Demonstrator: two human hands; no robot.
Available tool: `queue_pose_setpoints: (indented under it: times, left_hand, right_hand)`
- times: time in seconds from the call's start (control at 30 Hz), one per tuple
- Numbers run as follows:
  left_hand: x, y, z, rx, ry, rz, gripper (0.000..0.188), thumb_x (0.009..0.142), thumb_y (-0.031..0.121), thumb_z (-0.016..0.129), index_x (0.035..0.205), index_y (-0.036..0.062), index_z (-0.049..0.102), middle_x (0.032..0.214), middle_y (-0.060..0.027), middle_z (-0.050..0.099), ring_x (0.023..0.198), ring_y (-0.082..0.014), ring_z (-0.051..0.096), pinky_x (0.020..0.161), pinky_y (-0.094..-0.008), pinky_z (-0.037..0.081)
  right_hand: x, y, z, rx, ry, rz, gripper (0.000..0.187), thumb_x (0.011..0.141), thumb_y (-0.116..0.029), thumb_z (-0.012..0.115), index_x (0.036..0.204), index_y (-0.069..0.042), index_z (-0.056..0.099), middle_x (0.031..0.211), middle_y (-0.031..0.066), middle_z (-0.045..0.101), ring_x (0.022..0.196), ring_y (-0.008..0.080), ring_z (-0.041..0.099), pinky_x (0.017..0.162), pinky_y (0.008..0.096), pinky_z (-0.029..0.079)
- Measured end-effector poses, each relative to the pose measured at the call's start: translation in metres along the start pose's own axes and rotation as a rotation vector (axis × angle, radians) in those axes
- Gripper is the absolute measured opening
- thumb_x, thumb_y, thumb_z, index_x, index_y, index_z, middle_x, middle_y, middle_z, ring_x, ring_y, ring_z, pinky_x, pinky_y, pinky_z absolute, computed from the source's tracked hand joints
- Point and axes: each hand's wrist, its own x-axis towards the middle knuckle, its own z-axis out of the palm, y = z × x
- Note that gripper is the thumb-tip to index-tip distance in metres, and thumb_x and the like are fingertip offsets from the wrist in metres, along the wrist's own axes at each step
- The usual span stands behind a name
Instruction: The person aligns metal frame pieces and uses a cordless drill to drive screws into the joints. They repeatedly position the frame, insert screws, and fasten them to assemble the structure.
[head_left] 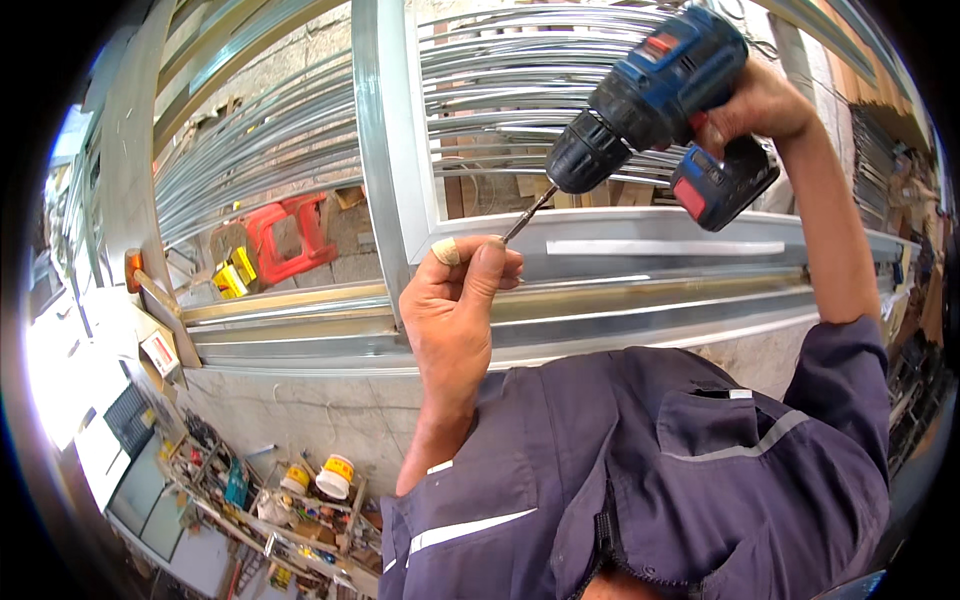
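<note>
Filling the lower part of the view, a dark work jacket (560,430) with pale piping and a chest pocket lies closest to the camera. The right hand (765,100) is wrapped around the handle of a blue-and-black power drill (665,80), a finger at its red trigger, and holds it tilted down toward the left above the work. Below the handle sits a black battery (730,180) with a red patch. From the chuck runs a slim drill bit (529,214), its free end pinched between thumb and forefinger of the left hand (450,320); whether something small is also between those fingertips cannot be told. A beige wrap (445,251) circles the left forefinger. Just under the hands lies a pale grey frame (640,267), a narrow white strip (665,247) resting along its lower bar. Long metal profiles (300,348) extend to the left. Farther down, seen through the frame's openings, many thin rods (270,140) run side by side, with a red stand (318,235) and a yellow box (234,275) near their left part. Off at lower left, two white-and-yellow buckets (335,477) stand among cluttered tools and parts.
</note>
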Motion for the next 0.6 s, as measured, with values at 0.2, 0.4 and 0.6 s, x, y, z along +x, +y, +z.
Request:
queue_pose_setpoints:
  times: [0.2, 0.4, 0.6]
  left_hand:
    - [0.035, -0.009, 0.019, 0.35, 0.14, 0.006, 0.017, 0.092, 0.013, 0.074, 0.101, -0.0014, 0.072, 0.087, -0.0048, 0.071, 0.082, -0.0092, 0.062, 0.078, -0.0228, 0.048]
    - [0.061, -0.017, 0.02, 0.676, 0.268, 0.141, 0.013, 0.085, 0.004, 0.077, 0.096, -0.0014, 0.073, 0.079, -0.0076, 0.063, 0.074, -0.0149, 0.058, 0.067, -0.0267, 0.046]
    - [0.088, -0.013, 0.022, 0.909, 0.231, 0.036, 0.013, 0.084, 0.004, 0.077, 0.095, -0.0026, 0.073, 0.085, -0.0081, 0.069, 0.071, -0.0143, 0.058, 0.065, -0.0279, 0.046]
  right_hand:
    - [0.115, 0.032, -0.063, 0.046, -0.383, 0.056, 0.065, 0.068, -0.01, 0.09, 0.124, 0.002, 0.059, 0.097, 0.0153, 0.071, 0.079, 0.0209, 0.069, 0.069, 0.0327, 0.057]
    - [0.201, 0.082, -0.062, 0.346, -0.688, 0.038, 0.09, 0.068, -0.01, 0.092, 0.143, -0.002, 0.041, 0.089, 0.0109, 0.066, 0.075, 0.016, 0.063, 0.059, 0.03, 0.053]
    - [0.254, 0.127, -0.063, 0.394, -0.835, 0.086, 0.087, 0.073, -0.012, 0.09, 0.143, -0.001, 0.04, 0.087, 0.0088, 0.064, 0.073, 0.0145, 0.062, 0.058, 0.0287, 0.052]
